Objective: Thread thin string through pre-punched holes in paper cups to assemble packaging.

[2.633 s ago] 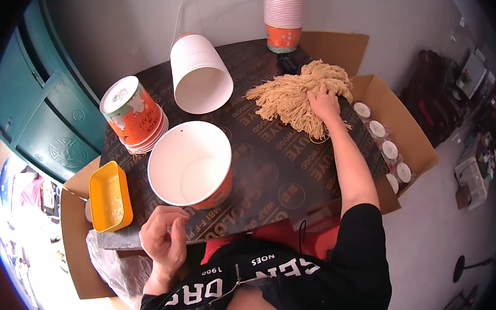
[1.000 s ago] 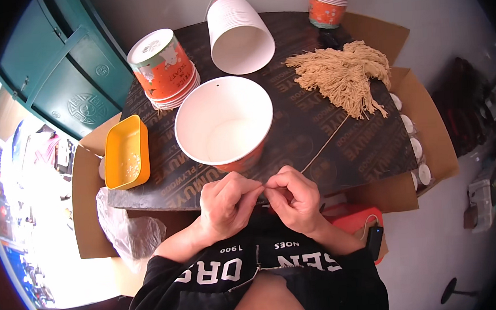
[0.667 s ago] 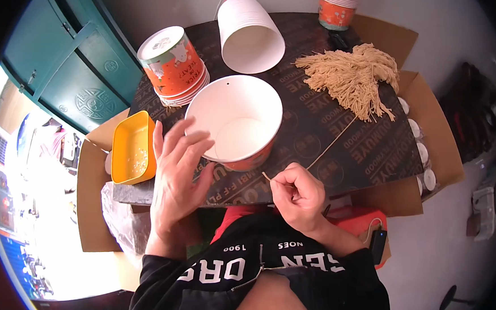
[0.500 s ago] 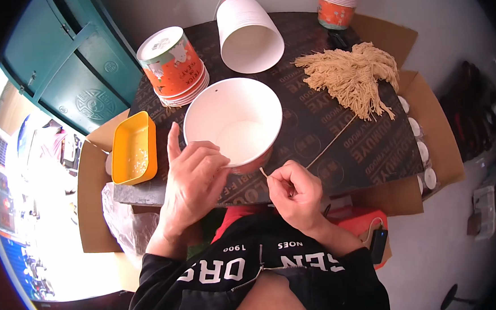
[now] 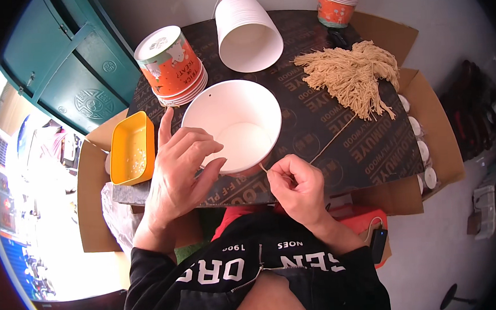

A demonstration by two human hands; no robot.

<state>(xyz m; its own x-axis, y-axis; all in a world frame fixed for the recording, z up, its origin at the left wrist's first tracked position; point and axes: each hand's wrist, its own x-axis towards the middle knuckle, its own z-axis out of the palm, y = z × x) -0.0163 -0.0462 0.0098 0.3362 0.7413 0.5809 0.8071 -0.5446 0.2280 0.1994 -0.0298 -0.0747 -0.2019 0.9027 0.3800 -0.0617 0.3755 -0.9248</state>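
1. My left hand (image 5: 175, 171) rests on the near rim of the white paper bowl (image 5: 232, 124), fingers spread and curled loosely over the edge, steadying it rather than clamping it.
2. My right hand (image 5: 295, 189) is pinched closed on one tan string (image 5: 329, 141); its short end pokes up between thumb and forefinger, right beside the bowl's near wall.
3. That string runs diagonally across the dark surface (image 5: 339, 161) back to the bundle of tan strings (image 5: 354, 77) lying at the far right.
4. I judge the main risk to be a snag: a pull on this strand could drag the bundle with it, since the far end is still buried among the others.
5. The bowl sits close to the near edge of the surface, so a firm push from my left hand might tip or slide it off.
6. A stack of orange printed cups (image 5: 171, 63) stands just beyond the bowl and a white bucket (image 5: 249, 27) lies on its side behind; an orange tray (image 5: 131, 148) sits on the cardboard box at left.
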